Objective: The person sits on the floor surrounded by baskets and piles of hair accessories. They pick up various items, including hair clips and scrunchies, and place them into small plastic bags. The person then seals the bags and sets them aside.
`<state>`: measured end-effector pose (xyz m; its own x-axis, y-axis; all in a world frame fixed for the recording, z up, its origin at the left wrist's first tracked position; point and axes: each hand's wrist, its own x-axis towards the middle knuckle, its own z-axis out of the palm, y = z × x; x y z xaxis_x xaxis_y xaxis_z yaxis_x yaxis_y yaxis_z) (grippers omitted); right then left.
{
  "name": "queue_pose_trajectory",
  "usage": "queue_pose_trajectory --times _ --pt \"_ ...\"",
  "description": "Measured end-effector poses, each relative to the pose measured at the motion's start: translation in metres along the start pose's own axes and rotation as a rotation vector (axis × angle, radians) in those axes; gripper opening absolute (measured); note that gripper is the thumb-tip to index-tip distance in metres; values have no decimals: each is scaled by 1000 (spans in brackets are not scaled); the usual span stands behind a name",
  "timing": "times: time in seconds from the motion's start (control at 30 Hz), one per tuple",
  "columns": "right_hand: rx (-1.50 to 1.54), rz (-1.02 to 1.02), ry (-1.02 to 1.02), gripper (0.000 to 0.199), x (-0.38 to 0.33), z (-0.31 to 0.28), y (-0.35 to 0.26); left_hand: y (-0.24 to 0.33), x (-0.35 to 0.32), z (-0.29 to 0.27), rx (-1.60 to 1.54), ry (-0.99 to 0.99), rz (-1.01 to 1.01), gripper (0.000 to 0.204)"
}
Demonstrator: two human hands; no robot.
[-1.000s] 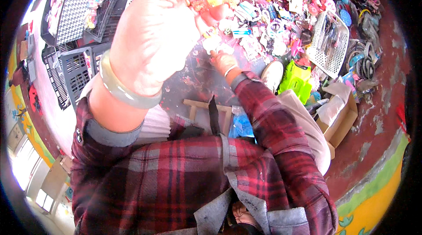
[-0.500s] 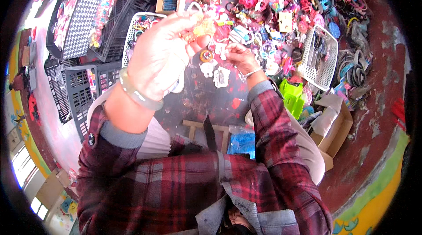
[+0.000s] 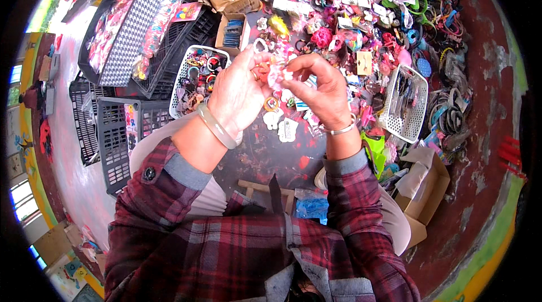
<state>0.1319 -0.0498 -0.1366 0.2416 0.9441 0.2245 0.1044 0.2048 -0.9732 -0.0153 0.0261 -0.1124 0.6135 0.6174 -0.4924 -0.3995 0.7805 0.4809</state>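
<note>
Okay, hands: two, both busy; one pink frilly hair piece (image 3: 275, 76) is gripped by the left hand (image 3: 237, 90), and its right edge is pinched by the right hand's (image 3: 326, 92) thumb and index finger.
Hair piece spot: held up between both hands, in front of the accessory pile (image 3: 324, 17).
Wristwear: two bands, one pale bangle (image 3: 216, 127) left, one silver bracelet (image 3: 341, 128) right.
White perforated baskets: two, one on the left (image 3: 176, 99), one on the right (image 3: 406, 134).
Cardboard boxes: at least three can be counted, two up top left of the pile, one opened at lower right (image 3: 435, 192).
Loose white cards: two, just below the hands (image 3: 287, 131).
Elbow room: dark paint-flecked surface (image 3: 262, 161) is left bare between the forearms; the pile's near edge is met right around the fingers.
</note>
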Motion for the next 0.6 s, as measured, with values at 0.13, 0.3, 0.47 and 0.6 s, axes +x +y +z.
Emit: queue_pose_trajectory --times 0.13,0.3,0.47,0.6 --pt "-162 -204 -33 22 2 9 -3 1 -3 4 -7 -24 -54 39" --pt "315 103 478 16 9 -34 27 3 -7 9 -29 16 -37 32" --pt "578 432 718 20 -33 -127 140 -4 -4 7 88 41 11 22" --pt "741 620 964 12 -120 -177 251 -6 -6 4 109 32 -11 20"
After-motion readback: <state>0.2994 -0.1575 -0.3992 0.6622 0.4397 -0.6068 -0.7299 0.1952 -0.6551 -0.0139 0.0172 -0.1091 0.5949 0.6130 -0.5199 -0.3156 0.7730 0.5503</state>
